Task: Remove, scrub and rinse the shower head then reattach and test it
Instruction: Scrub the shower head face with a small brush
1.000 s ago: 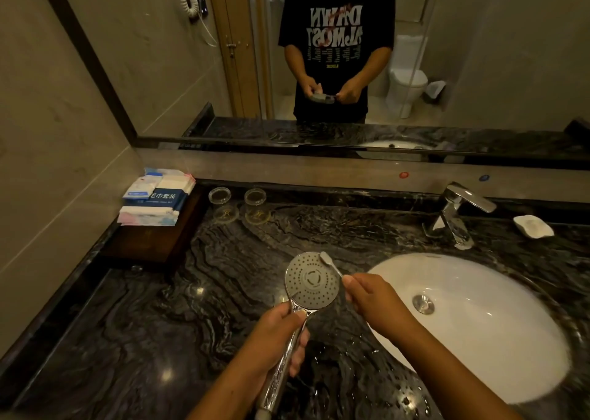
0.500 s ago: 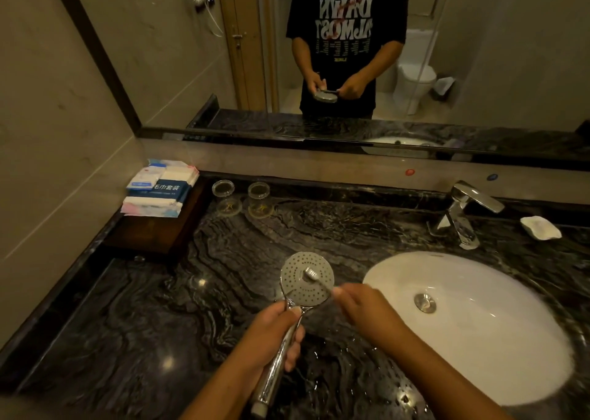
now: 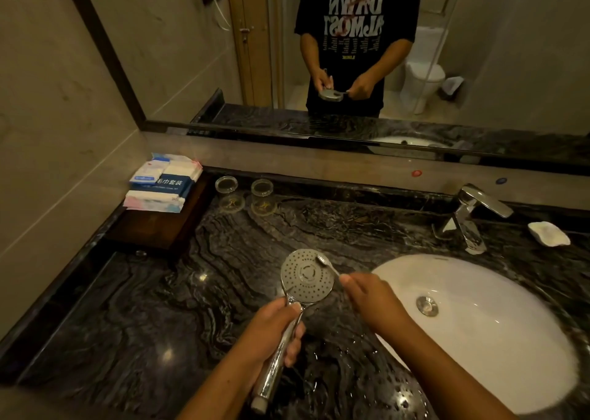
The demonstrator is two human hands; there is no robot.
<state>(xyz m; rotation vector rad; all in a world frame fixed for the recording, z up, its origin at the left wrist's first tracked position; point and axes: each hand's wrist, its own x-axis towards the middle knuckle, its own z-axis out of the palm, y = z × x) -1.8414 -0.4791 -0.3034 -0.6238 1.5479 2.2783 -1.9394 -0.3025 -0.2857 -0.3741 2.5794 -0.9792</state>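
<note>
While left hand grips shower head, right hand pinches toothbrush at its rim.

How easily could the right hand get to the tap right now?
Probably yes: only the open sink lies between the right hand and the tap. But it is busy holding a toothbrush at the shower head.

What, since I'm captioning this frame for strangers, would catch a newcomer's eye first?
The round chrome shower head, held by its handle in the left hand over the dark marble counter, centre foreground, while the right hand holds a small toothbrush to its upper right rim. Next comes the bright white sink at right, and the mirror above, reflecting the person's dark printed T-shirt.
</note>
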